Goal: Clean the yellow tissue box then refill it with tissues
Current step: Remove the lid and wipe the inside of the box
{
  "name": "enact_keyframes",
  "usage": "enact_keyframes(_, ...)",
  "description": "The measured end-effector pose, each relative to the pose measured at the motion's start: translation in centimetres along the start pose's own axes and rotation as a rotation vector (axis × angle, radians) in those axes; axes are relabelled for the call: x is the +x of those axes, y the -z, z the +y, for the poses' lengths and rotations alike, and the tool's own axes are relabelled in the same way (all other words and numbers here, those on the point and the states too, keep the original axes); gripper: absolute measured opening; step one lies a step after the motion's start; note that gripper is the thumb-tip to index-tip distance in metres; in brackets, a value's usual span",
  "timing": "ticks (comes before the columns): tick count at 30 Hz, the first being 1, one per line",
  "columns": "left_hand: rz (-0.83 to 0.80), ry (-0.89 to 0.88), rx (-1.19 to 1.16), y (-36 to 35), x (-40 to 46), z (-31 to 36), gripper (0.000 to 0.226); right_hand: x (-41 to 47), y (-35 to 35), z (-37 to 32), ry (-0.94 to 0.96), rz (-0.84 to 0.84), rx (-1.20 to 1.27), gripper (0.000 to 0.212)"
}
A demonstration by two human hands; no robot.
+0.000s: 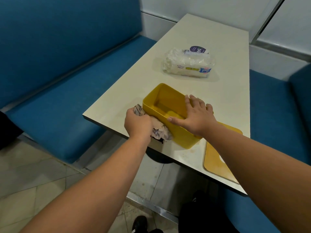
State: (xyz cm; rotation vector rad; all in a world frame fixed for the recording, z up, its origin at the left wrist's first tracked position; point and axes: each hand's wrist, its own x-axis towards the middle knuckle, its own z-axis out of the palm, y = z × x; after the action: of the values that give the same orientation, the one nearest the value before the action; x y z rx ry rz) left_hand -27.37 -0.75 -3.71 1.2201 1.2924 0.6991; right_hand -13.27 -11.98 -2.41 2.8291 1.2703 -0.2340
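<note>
Two hands at work, cleaning step: your left hand (137, 122) bunches the cloth (158, 127) against the yellow tissue box (165, 105) wall; your right hand (196, 115), fingers spread, steadies its rim. Beyond lies the tissue pack (188, 64), needed for refilling next.

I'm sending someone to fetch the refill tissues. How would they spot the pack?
Start at the pale table between the blue benches. Beyond the open yellow box, nearer the wall, lies the pack, apart from the box. It alone is clear plastic, with white tissues inside and a yellow and blue label.
</note>
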Motion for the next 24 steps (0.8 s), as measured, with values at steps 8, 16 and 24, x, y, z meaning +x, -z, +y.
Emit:
enact_keyframes(8, -0.023, -0.131, 0.044, 4.0, 3.1, 3.8, 0.011, 0.3, 0.6, 0.1, -0.024, -0.074, 0.062, 0.131)
enact_keyframes(16, -0.294, -0.681, 1.011, 1.5, 5.6, 11.5, 0.038, -1.8, 4.7, 1.6, -0.335, 0.238, 0.047, 0.047)
enact_keyframes(24, -0.550, -0.474, 1.025, 0.3, 7.0, 8.6, 0.027, -3.9, 3.7, 2.8, -0.417, -0.131, 0.367, 0.030)
